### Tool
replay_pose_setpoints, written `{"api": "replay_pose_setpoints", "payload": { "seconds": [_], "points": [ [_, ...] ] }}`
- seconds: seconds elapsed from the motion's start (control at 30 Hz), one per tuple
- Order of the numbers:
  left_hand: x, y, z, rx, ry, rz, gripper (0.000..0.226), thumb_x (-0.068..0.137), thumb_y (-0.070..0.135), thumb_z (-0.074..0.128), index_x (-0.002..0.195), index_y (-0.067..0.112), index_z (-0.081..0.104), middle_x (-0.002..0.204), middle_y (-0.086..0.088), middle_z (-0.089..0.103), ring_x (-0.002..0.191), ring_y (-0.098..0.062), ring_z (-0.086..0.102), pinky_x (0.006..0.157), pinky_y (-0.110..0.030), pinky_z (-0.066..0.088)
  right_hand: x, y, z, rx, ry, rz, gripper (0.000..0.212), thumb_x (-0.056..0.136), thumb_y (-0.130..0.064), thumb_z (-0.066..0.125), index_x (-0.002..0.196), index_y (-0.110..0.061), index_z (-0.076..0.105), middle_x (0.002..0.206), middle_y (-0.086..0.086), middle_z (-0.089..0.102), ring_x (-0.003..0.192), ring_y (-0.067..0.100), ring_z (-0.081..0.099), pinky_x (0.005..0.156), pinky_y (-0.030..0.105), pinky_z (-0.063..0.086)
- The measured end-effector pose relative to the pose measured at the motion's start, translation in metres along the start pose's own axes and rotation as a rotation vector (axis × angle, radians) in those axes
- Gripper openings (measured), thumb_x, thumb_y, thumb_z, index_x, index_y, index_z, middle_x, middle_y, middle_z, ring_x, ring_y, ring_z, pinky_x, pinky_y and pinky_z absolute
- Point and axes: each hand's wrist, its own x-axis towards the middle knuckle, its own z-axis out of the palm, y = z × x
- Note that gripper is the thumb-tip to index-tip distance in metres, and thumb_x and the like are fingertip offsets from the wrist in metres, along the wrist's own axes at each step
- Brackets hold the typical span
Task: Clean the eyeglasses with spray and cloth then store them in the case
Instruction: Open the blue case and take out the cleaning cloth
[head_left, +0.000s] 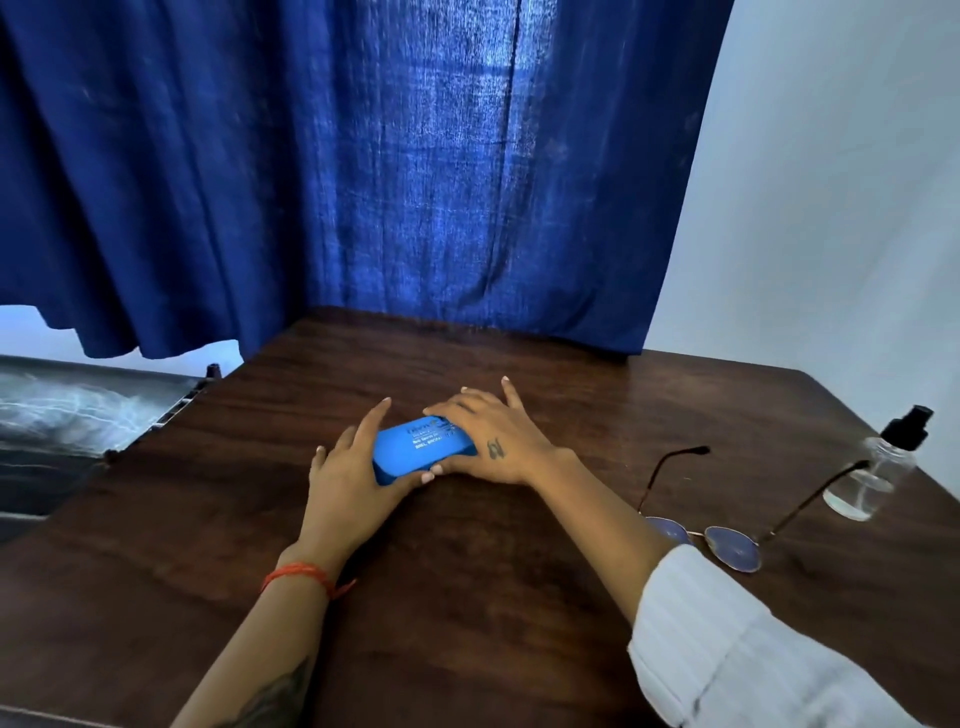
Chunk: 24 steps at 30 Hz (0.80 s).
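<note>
A closed blue eyeglass case (422, 448) with printed lettering lies in the middle of the dark wooden table (467, 597). My left hand (358, 470) grips its left end, thumb on the near side. My right hand (493, 439) rests over its right end, fingers spread across the top. Round thin-framed eyeglasses (727, 543) lie on the table to the right with their temples unfolded, partly hidden by my white sleeve. A clear spray bottle (878, 467) with a black pump top stands at the table's right edge. No cloth is visible.
A blue curtain (363, 182) hangs behind the table's far edge. A white wall (831, 208) is at the right. Left of the table lies a dark marbled surface (67, 415).
</note>
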Motion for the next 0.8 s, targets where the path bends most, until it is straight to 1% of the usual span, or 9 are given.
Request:
{"api": "replay_pose_setpoints", "payload": {
  "seconds": [0.07, 0.13, 0.17, 0.23, 0.3, 0.37, 0.53, 0.7, 0.8],
  "points": [
    [-0.002, 0.003, -0.001, -0.09, -0.013, 0.037, 0.087, 0.064, 0.045, 0.078, 0.138, 0.024, 0.038, 0.127, -0.009, 0.054, 0.114, -0.024, 0.052, 0.099, -0.039, 0.041, -0.011, 0.001, -0.003, 0.006, 0.023, 0.01, 0.066, 0.084, -0.056, 0.055, 0.14, -0.028, 0.036, 0.142, -0.001, 0.042, 0.138, 0.021, 0.027, 0.115, 0.055, 0.001],
    [-0.005, 0.008, -0.002, -0.13, -0.051, 0.088, 0.083, 0.059, 0.054, 0.077, 0.131, 0.023, 0.048, 0.122, -0.004, 0.056, 0.11, -0.018, 0.053, 0.094, -0.032, 0.043, -0.025, 0.001, -0.005, 0.02, 0.054, 0.016, 0.063, 0.085, -0.055, 0.055, 0.139, -0.026, 0.038, 0.14, 0.0, 0.044, 0.133, 0.02, 0.034, 0.115, 0.051, 0.009],
    [-0.008, 0.011, -0.002, -0.135, -0.069, 0.116, 0.082, 0.057, 0.061, 0.071, 0.127, 0.023, 0.052, 0.119, 0.0, 0.057, 0.108, -0.015, 0.054, 0.094, -0.03, 0.044, -0.034, 0.002, -0.005, 0.02, 0.072, 0.014, 0.063, 0.086, -0.055, 0.054, 0.139, -0.025, 0.038, 0.139, 0.0, 0.045, 0.131, 0.02, 0.037, 0.115, 0.048, 0.013],
    [-0.015, 0.016, -0.002, -0.163, -0.098, 0.161, 0.078, 0.056, 0.066, 0.062, 0.122, 0.025, 0.056, 0.114, 0.009, 0.056, 0.105, -0.007, 0.054, 0.093, -0.023, 0.042, -0.051, 0.003, -0.002, 0.017, 0.13, 0.005, 0.063, 0.086, -0.057, 0.051, 0.139, -0.025, 0.039, 0.136, 0.0, 0.046, 0.127, 0.021, 0.041, 0.113, 0.041, 0.019],
    [-0.023, 0.022, -0.002, -0.201, -0.12, 0.188, 0.074, 0.056, 0.065, 0.063, 0.12, 0.029, 0.057, 0.111, 0.015, 0.055, 0.103, -0.001, 0.053, 0.091, -0.016, 0.039, -0.07, 0.002, 0.002, 0.048, 0.197, 0.0, 0.065, 0.084, -0.061, 0.046, 0.136, -0.023, 0.043, 0.132, 0.0, 0.051, 0.123, 0.021, 0.046, 0.11, 0.038, 0.025],
    [-0.031, 0.028, -0.003, -0.243, -0.152, 0.186, 0.071, 0.054, 0.066, 0.065, 0.117, 0.032, 0.058, 0.11, 0.019, 0.055, 0.104, 0.004, 0.053, 0.09, -0.011, 0.037, -0.087, -0.001, 0.007, 0.088, 0.271, 0.011, 0.065, 0.083, -0.061, 0.043, 0.132, -0.02, 0.049, 0.127, 0.001, 0.056, 0.118, 0.02, 0.05, 0.107, 0.038, 0.031],
    [-0.045, 0.035, 0.002, -0.272, -0.233, 0.187, 0.069, 0.052, 0.064, 0.068, 0.113, 0.034, 0.058, 0.112, 0.014, 0.059, 0.106, 0.003, 0.053, 0.09, -0.011, 0.037, -0.121, -0.007, 0.021, 0.064, 0.498, -0.011, 0.056, 0.083, -0.055, 0.047, 0.118, -0.013, 0.061, 0.113, 0.001, 0.065, 0.106, 0.018, 0.058, 0.104, 0.037, 0.038],
    [-0.052, 0.038, 0.001, -0.29, -0.266, 0.176, 0.068, 0.051, 0.059, 0.07, 0.113, 0.036, 0.055, 0.115, 0.013, 0.057, 0.108, 0.007, 0.049, 0.089, 0.0, 0.031, -0.128, -0.01, 0.023, -0.051, 0.535, -0.037, 0.052, 0.084, -0.047, 0.046, 0.113, -0.008, 0.064, 0.111, 0.007, 0.067, 0.102, 0.024, 0.062, 0.096, 0.038, 0.047],
    [-0.053, 0.039, 0.002, -0.302, -0.269, 0.158, 0.07, 0.048, 0.06, 0.07, 0.112, 0.04, 0.051, 0.115, 0.017, 0.053, 0.109, 0.004, 0.048, 0.09, -0.004, 0.032, -0.126, -0.013, 0.016, -0.064, 0.51, -0.033, 0.051, 0.084, -0.045, 0.045, 0.112, -0.008, 0.065, 0.108, 0.006, 0.066, 0.095, 0.025, 0.064, 0.089, 0.035, 0.05]
  ]
}}
